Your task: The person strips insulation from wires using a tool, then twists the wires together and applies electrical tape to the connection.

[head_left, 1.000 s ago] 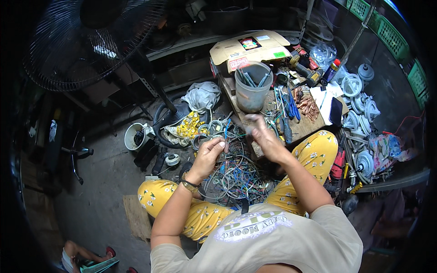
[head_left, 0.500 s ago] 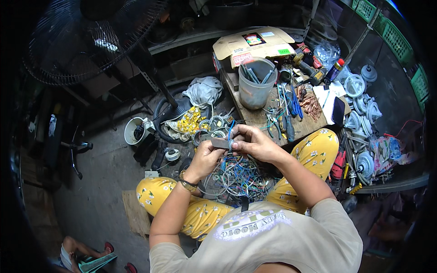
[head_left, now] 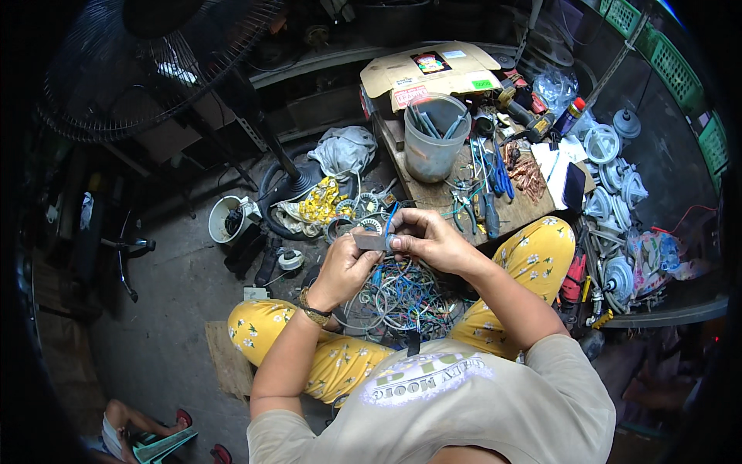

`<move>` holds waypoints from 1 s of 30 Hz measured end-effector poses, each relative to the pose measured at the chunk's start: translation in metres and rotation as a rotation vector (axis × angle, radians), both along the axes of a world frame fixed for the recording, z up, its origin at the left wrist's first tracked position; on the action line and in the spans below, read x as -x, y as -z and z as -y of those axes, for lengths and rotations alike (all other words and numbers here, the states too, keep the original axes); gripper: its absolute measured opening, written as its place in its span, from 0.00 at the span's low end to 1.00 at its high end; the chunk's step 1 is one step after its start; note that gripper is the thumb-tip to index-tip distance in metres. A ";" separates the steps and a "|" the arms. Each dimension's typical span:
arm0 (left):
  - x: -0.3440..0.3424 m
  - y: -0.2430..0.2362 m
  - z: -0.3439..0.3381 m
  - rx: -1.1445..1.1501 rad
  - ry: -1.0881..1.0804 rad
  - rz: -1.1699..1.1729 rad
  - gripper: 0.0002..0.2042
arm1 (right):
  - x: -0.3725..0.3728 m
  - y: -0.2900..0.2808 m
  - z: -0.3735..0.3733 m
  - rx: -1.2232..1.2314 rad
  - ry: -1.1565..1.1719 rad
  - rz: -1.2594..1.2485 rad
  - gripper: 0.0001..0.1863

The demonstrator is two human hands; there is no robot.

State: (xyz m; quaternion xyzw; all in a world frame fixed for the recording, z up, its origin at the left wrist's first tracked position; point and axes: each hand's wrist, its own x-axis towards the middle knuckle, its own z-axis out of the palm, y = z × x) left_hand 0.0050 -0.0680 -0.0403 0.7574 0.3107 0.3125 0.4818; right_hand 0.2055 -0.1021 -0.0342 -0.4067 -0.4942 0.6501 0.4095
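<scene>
My left hand [head_left: 340, 267] pinches a flat dark-grey strip [head_left: 369, 243] that looks like a blade, its far end pointing toward my other hand. Closed around a thin blue wire [head_left: 391, 215], my right hand [head_left: 433, 241] meets the strip's end with thumb and forefinger. The wire's tip sticks up above the fingers; its lower part is hidden. Both hands hover over a tangled heap of coloured wires [head_left: 406, 301] between my knees. Whether the strip presses into the wire is too small to tell.
Ahead, a wooden bench [head_left: 456, 209] bears a grey bucket [head_left: 433, 155] holding flat strips, pliers [head_left: 501, 174], copper scrap [head_left: 527, 176] and a drill [head_left: 525, 120]. White plastic parts [head_left: 614, 193] lie right. A floor fan [head_left: 154, 69] and a white pail [head_left: 229, 220] stand left.
My left hand and forearm have shifted slightly left, and the grey strip has moved a little left with them. The right hand keeps its pinch at nearly the same place.
</scene>
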 end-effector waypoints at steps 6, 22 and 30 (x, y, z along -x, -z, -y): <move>0.004 0.021 0.001 0.236 0.013 0.064 0.10 | 0.004 -0.003 0.000 -0.035 0.055 -0.027 0.09; 0.011 0.005 0.004 0.301 0.225 0.208 0.14 | -0.016 -0.014 -0.023 -0.096 0.188 -0.071 0.12; 0.017 0.007 -0.001 0.201 0.096 0.125 0.14 | -0.071 -0.029 -0.025 -0.014 0.082 0.460 0.18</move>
